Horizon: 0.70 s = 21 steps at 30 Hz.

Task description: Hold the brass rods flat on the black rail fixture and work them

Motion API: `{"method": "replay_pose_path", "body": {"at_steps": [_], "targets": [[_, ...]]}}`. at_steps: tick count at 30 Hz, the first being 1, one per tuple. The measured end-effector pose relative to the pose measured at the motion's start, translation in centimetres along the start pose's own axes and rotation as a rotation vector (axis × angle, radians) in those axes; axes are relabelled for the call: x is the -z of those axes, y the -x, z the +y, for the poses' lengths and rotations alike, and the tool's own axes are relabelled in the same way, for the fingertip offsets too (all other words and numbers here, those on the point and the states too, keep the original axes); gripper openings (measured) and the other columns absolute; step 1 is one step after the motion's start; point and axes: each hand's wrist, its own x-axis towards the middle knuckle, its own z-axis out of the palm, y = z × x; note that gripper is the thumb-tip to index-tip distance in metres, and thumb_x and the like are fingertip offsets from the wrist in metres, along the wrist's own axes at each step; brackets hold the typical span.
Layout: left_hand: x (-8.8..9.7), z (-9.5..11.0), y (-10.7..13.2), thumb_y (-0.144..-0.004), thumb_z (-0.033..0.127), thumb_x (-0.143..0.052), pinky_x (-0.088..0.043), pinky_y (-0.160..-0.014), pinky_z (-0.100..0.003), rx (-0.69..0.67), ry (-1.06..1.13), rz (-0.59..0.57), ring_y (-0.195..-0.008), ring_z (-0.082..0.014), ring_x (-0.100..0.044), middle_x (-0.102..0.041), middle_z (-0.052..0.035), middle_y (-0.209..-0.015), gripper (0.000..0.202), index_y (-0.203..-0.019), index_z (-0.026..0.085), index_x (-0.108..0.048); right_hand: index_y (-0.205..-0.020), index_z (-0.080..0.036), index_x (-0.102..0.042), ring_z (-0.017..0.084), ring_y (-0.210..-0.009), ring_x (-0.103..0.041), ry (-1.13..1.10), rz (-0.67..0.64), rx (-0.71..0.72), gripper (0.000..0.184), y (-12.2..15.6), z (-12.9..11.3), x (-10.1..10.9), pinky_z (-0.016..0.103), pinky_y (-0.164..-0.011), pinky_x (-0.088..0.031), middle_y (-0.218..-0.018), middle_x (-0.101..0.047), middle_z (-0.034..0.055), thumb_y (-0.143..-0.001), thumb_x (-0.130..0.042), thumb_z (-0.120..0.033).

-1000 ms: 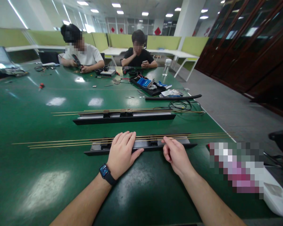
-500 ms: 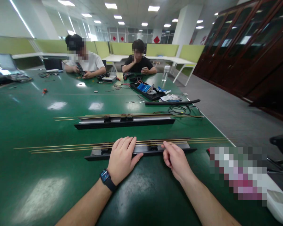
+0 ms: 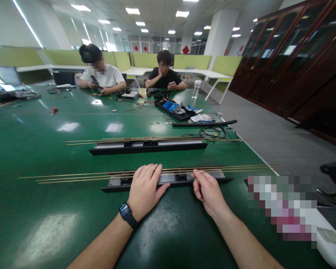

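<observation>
My left hand (image 3: 146,190) lies spread across a long channel-shaped rail (image 3: 172,177) with black edges and a silver-grey inside. Its fingers rest on thin brass-coloured rods (image 3: 72,179), which run lengthwise over the rail and stick out past both ends. Farther right, my right hand (image 3: 208,191) has its fingers curled, with the index fingertip and thumb closed at the nearest rod. The exact contact there is partly hidden. Black blocks (image 3: 181,173) sit inside the rail under the rods. A dark smartwatch (image 3: 125,211) is on my left wrist.
Beyond lies a second rail (image 3: 179,145) with rods over it. Behind are a coiled black cable (image 3: 212,131), a dark strip (image 3: 204,123), a black tray (image 3: 182,114) and a bottle (image 3: 196,89). Two people sit across the green table (image 3: 44,157). A blurred-out object (image 3: 282,209) lies right.
My hands, the rail and the rods keep their places. The view has tipped up very slightly.
</observation>
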Motion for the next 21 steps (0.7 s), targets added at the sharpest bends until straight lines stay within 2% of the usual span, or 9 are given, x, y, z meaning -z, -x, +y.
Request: {"method": "replay_pose_path", "body": {"at_steps": [11,21], "targets": [[0.12,0.17,-0.02,-0.097,0.049,-0.061,-0.043,-0.111,-0.051,-0.009,0.005,0.01,-0.125,-0.0321,-0.062,-0.068,-0.0152,-0.133,0.054,-0.139,0.016,-0.059,-0.088,-0.016,-0.063,0.006,-0.03,-0.036,-0.01,-0.005,-0.002,0.044,-0.11,0.11,0.0,0.016,-0.031,-0.018,-0.043,-0.051,-0.0064,-0.08,-0.076,-0.058],[0.07,-0.04,0.03,-0.097,0.05,-0.059,-0.042,-0.111,-0.05,-0.009,0.0,-0.001,-0.125,-0.0309,-0.062,-0.068,-0.0148,-0.133,0.056,-0.14,0.014,-0.058,-0.086,-0.015,-0.064,0.007,-0.029,-0.036,-0.03,-0.008,0.002,0.039,-0.08,0.03,0.0,0.017,-0.031,-0.018,-0.042,-0.05,-0.0067,-0.082,-0.075,-0.053]]}}
